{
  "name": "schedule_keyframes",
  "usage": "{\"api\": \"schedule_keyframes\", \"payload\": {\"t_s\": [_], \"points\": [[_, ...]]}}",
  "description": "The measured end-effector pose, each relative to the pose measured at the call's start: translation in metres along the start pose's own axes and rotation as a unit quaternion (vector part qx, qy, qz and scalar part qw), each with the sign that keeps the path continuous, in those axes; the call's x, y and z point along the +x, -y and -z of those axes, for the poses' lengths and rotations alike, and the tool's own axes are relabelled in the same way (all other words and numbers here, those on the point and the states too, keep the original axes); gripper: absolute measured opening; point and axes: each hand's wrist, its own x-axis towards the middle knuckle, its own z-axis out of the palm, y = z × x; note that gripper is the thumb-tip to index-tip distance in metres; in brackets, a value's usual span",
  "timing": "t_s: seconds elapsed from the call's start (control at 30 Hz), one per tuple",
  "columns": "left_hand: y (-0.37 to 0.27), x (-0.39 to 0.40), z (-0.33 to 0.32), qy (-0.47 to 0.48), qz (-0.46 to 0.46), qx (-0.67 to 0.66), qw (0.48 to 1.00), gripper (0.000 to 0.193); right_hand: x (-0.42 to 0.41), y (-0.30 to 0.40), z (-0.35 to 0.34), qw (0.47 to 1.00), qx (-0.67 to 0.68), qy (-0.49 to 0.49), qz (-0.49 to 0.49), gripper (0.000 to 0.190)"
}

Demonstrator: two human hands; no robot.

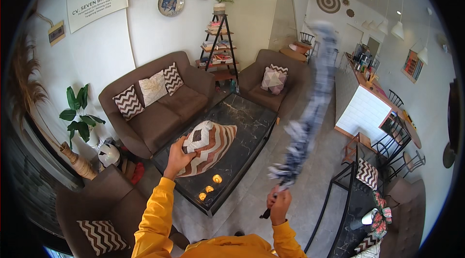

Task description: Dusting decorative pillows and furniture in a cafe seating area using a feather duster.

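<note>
My left hand (179,158) grips the near left edge of a zigzag-patterned cushion (212,145), brown, white and rust, held above a black marble-look coffee table (247,112). To the right, my right hand (279,203) is closed round the dark handle of a blue-and-white duster (308,123). The duster's long fluffy head points up and away over the floor, blurred, and does not touch the cushion. Several small yellow lit candles (209,188) stand on the table's near end.
A brown two-seat sofa (163,112) with cushions stands behind the table, beside a brown armchair (254,73) and a ladder shelf (218,47). Another armchair (105,200) is at lower left. At right, a second dark table (345,221) holds a potted flower (379,218).
</note>
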Motion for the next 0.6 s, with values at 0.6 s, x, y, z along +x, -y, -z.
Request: {"api": "schedule_keyframes", "payload": {"t_s": [0.6], "points": [[-0.018,-0.002,0.011,-0.01,0.04,-0.117,0.992,0.037,0.021,0.02,0.001,0.956,0.267,-0.103,0.066,0.023]]}}
